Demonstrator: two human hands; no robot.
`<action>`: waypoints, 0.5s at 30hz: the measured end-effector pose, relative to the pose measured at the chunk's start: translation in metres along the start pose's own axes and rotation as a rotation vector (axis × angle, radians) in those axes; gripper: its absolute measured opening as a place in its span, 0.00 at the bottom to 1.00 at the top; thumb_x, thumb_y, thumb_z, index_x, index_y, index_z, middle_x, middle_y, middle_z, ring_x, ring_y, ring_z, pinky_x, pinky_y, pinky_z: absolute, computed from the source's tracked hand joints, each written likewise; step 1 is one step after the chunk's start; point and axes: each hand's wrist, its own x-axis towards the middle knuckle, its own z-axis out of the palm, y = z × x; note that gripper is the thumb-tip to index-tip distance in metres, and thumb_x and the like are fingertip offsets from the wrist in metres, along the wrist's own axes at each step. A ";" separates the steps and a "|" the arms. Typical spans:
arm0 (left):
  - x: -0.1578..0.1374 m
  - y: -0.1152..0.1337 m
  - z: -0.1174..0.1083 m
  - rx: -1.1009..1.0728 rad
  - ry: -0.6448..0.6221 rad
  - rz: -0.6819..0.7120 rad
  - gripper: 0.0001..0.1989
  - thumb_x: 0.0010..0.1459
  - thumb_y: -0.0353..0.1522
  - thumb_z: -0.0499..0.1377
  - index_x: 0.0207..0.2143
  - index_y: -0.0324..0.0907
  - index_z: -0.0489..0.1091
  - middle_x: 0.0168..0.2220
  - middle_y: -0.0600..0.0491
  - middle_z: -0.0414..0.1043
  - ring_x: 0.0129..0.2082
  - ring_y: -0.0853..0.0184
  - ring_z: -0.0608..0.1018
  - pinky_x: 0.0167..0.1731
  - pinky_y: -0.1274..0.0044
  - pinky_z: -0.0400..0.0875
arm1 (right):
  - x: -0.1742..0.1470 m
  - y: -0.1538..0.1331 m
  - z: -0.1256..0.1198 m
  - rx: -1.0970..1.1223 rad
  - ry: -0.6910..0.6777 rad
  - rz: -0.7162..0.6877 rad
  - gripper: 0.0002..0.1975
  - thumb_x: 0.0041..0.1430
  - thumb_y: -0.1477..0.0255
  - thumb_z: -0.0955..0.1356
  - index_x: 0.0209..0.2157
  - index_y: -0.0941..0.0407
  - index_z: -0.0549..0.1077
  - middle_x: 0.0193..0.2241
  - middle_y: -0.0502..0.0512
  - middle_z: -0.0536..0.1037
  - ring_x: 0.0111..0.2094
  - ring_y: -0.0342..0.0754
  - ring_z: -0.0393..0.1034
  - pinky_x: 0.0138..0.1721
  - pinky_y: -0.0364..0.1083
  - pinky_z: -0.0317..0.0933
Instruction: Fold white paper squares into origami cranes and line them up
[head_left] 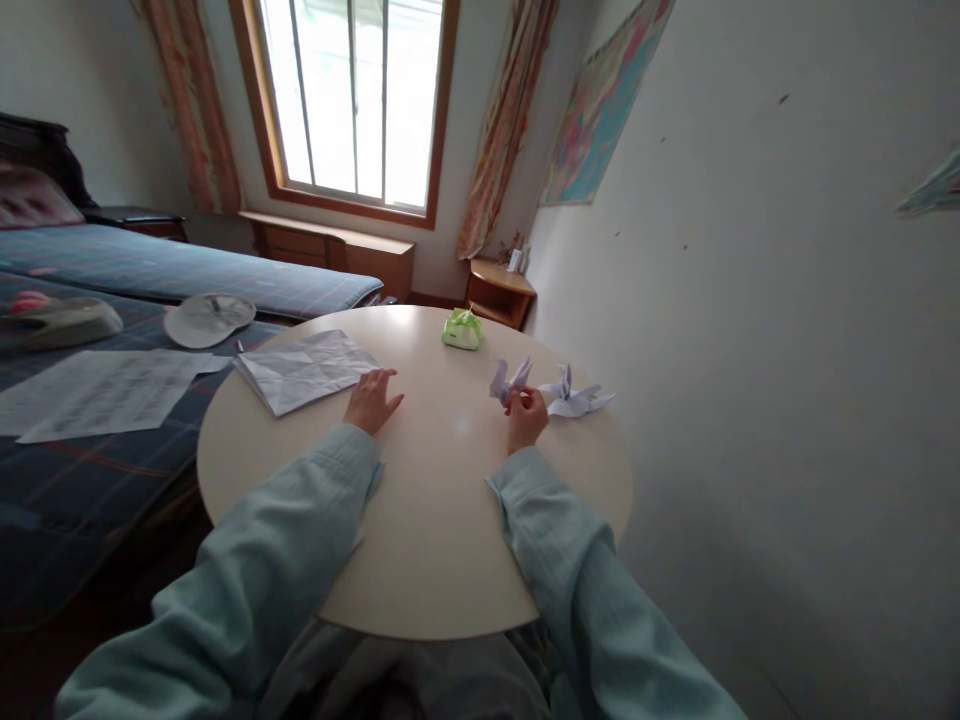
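Between the fingers of my right hand [527,418] is a folded paper crane [509,378], held at the right part of the round table [442,560]. Just right of that hand, a second paper crane [576,398] rests on the tabletop with its wings spread. My left hand [370,402] lies on the table with its fingers apart, holding nothing. Its fingertips are at the right edge of a stack of creased white paper [311,368], and I cannot tell whether they touch it.
A green tissue pack [462,329] stands at the table's far edge. To the left is a bed [142,490] with printed sheets [112,395] and a white cap [208,319] on it. A white wall [750,400] runs close along the right side.
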 end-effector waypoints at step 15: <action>0.006 -0.067 -0.027 0.128 -0.162 -0.410 0.21 0.51 0.39 0.49 0.46 0.39 0.63 0.47 0.45 0.66 0.45 0.58 0.68 0.41 0.73 0.62 | 0.023 0.015 -0.010 0.036 0.143 0.011 0.20 0.49 0.70 0.59 0.45 0.60 0.58 0.22 0.51 0.72 0.15 0.39 0.63 0.20 0.40 0.57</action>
